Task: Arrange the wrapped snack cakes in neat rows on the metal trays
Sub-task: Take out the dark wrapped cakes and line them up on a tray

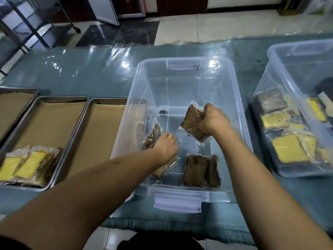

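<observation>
Plastic-covered table (81,73): three trays (52,112), two clear bins (232,83).

The clear, glossy plastic storage bin (182,73) at centre frame has smooth walls. The dull grey metal trays (75,130) at the left are lined with matt brown paper (50,120). Shiny, crinkled clear film wraps the brown snack cakes (200,170). A wrinkled glossy plastic sheet (86,69) covers the teal table.
</observation>
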Motion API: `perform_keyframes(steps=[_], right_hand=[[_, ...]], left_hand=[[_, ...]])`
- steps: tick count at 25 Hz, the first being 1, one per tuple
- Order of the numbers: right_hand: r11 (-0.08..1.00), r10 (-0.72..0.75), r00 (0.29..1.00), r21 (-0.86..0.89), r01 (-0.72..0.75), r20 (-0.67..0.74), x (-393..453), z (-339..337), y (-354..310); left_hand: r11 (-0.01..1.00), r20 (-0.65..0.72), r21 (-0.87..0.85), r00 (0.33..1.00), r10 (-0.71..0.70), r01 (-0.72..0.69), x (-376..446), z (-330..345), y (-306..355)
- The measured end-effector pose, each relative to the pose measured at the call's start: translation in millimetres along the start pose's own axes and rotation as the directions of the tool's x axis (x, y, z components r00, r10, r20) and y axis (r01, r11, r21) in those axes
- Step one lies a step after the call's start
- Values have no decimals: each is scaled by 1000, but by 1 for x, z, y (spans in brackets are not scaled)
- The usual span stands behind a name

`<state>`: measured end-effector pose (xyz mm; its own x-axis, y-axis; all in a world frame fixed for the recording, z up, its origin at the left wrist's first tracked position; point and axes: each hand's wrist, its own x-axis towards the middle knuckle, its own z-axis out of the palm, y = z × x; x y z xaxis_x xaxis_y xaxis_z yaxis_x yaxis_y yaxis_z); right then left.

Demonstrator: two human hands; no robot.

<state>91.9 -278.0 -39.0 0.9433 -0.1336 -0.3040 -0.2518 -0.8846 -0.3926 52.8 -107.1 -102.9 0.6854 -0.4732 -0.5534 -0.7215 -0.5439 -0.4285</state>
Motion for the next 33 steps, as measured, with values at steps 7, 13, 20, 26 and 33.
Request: perform_keyframes(steps=[7, 13, 20, 26, 33], right_hand=[[994, -19, 999, 104, 24, -46, -12, -7, -8], [969, -19, 969, 234, 78, -245, -30, -40, -35], [867, -105, 847, 369, 335, -521, -70, -67, -150], [808, -241, 809, 352, 473, -536, -98, -17, -267], [944, -320, 930, -20, 329, 184, -92, 127, -305]], left_hand=[[980, -203, -190, 979, 13, -52, -18, -20, -10], [709, -331, -704, 901, -280, -38, -90, -50, -75], [354, -405, -910, 652, -641, -217, -213, -44, -190], [270, -250, -961, 629, -736, -65, -271, 69, -255], [109, 50, -990, 935, -350, 94, -241, 259, -244]])
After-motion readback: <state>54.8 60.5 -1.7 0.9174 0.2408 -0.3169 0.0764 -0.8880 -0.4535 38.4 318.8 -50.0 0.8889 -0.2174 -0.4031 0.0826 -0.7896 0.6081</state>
